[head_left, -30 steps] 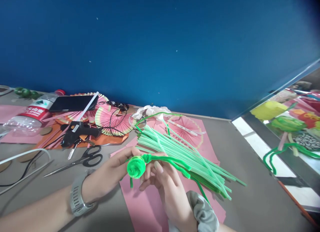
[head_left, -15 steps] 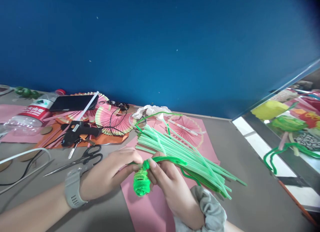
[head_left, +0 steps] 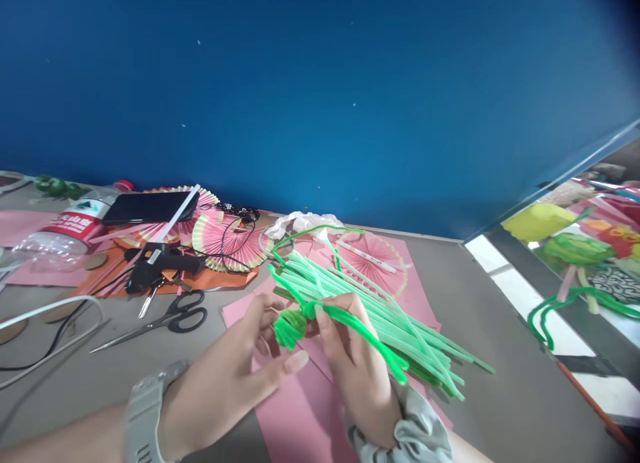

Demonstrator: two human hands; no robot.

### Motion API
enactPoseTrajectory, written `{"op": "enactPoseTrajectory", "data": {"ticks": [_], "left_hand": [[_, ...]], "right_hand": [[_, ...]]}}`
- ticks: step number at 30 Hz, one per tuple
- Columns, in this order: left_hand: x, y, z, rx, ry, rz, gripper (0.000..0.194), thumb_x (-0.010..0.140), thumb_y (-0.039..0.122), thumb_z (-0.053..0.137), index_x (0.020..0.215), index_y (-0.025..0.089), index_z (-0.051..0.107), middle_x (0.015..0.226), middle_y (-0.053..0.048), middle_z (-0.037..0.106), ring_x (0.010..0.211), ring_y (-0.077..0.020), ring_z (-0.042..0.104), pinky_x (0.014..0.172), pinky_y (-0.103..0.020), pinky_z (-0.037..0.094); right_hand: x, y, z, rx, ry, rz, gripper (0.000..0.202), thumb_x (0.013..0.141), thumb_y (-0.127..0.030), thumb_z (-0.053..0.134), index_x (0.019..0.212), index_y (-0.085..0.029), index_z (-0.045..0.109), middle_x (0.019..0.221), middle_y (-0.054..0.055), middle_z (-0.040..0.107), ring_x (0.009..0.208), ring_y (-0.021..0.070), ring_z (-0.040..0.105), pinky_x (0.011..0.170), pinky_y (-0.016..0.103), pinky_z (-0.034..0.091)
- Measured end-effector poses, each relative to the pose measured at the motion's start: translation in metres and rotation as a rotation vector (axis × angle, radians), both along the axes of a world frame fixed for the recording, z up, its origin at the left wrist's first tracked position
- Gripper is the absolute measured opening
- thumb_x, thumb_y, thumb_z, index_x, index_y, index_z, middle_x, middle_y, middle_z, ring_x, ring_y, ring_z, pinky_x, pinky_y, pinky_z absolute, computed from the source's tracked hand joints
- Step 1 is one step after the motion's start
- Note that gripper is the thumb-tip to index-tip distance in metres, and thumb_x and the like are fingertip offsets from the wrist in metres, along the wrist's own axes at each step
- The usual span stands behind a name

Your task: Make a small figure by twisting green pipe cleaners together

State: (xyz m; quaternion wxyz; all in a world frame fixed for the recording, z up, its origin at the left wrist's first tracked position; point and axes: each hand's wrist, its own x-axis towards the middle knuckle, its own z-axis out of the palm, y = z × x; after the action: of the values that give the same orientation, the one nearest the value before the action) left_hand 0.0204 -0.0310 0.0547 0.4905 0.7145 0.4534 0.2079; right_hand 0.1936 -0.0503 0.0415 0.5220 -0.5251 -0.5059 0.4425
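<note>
A bright green coil of wound pipe cleaner hangs over the pink paper. Its loose ends stick out from a twisted knot, one to the upper left and others down to the right. My right hand pinches it at that knot between thumb and fingers. Beside the coil, my left hand is open, thumb spread away and fingers curved behind the coil; whether they touch it I cannot tell. Behind my right hand lies a bundle of pale green pipe cleaners.
Black scissors and a black glue gun lie left of the hands. Behind are folded pink paper fans, a dark phone and a plastic bottle. A blue panel stands at the back.
My left thumb and fingers have come off the knot and spread apart. The coil has turned and moved up slightly, and its loose ends now point different ways.
</note>
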Motion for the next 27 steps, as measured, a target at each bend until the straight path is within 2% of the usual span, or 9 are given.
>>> {"op": "enactPoseTrajectory", "data": {"ticks": [4, 9, 13, 17, 20, 23, 27], "left_hand": [[0.004, -0.004, 0.002, 0.026, -0.008, 0.017, 0.028, 0.093, 0.034, 0.038, 0.119, 0.032, 0.03, 0.115, -0.001, 0.049, 0.1, -0.0165, 0.051, 0.079, -0.025, 0.044], [-0.004, 0.006, 0.003, 0.096, -0.064, -0.123, 0.031, 0.096, 0.027, 0.03, 0.126, 0.032, 0.027, 0.124, -0.001, 0.043, 0.117, -0.0165, 0.038, 0.094, -0.024, 0.035], [-0.013, 0.015, -0.001, 0.051, -0.111, -0.239, 0.035, 0.097, 0.026, 0.028, 0.13, 0.035, 0.023, 0.108, 0.0, 0.048, 0.117, -0.0162, 0.036, 0.091, -0.023, 0.036], [-0.014, 0.017, -0.002, 0.013, -0.207, -0.294, 0.022, 0.096, 0.026, 0.028, 0.117, 0.032, 0.034, 0.102, 0.0, 0.046, 0.109, -0.0157, 0.04, 0.088, -0.024, 0.037], [-0.013, 0.018, -0.003, -0.024, -0.25, -0.26, 0.016, 0.096, 0.027, 0.031, 0.11, 0.03, 0.039, 0.099, 0.0, 0.045, 0.095, -0.0141, 0.044, 0.084, -0.025, 0.038], [-0.012, 0.021, -0.006, -0.151, -0.32, -0.141, 0.018, 0.093, 0.031, 0.039, 0.111, 0.03, 0.039, 0.087, 0.002, 0.043, 0.077, -0.0119, 0.045, 0.073, -0.024, 0.04], [-0.011, 0.024, -0.013, -0.275, -0.475, -0.079, 0.025, 0.092, 0.036, 0.041, 0.115, 0.029, 0.037, 0.079, 0.002, 0.048, 0.073, -0.0129, 0.047, 0.074, -0.027, 0.041]], "right_hand": [[-0.006, -0.002, -0.003, -0.009, 0.054, 0.069, 0.008, 0.089, -0.029, 0.051, 0.085, -0.023, 0.05, 0.073, -0.003, 0.054, 0.069, 0.0124, 0.054, 0.068, 0.027, 0.043], [-0.007, 0.005, -0.002, -0.143, 0.283, 0.209, 0.019, 0.088, -0.037, 0.05, 0.08, -0.021, 0.045, 0.061, -0.005, 0.046, 0.055, 0.0099, 0.047, 0.055, 0.024, 0.045], [-0.008, 0.006, 0.004, -0.319, 0.539, 0.348, 0.027, 0.088, -0.041, 0.046, 0.072, -0.02, 0.042, 0.056, -0.007, 0.035, 0.048, 0.0071, 0.037, 0.042, 0.019, 0.043], [-0.009, 0.004, 0.008, -0.448, 0.712, 0.403, 0.027, 0.086, -0.04, 0.051, 0.07, -0.02, 0.041, 0.057, -0.008, 0.03, 0.047, 0.0061, 0.028, 0.038, 0.014, 0.038], [-0.01, 0.004, 0.004, -0.473, 0.756, 0.378, 0.035, 0.082, -0.043, 0.057, 0.063, -0.019, 0.04, 0.056, -0.008, 0.03, 0.047, 0.006, 0.028, 0.038, 0.015, 0.038], [-0.011, 0.005, -0.001, -0.458, 0.743, 0.32, 0.04, 0.08, -0.046, 0.059, 0.058, -0.018, 0.041, 0.057, -0.007, 0.034, 0.048, 0.0056, 0.033, 0.042, 0.015, 0.04], [-0.011, 0.005, -0.001, -0.423, 0.695, 0.252, 0.03, 0.083, -0.044, 0.057, 0.071, -0.017, 0.05, 0.064, -0.004, 0.042, 0.058, 0.0075, 0.043, 0.051, 0.016, 0.045]]}}
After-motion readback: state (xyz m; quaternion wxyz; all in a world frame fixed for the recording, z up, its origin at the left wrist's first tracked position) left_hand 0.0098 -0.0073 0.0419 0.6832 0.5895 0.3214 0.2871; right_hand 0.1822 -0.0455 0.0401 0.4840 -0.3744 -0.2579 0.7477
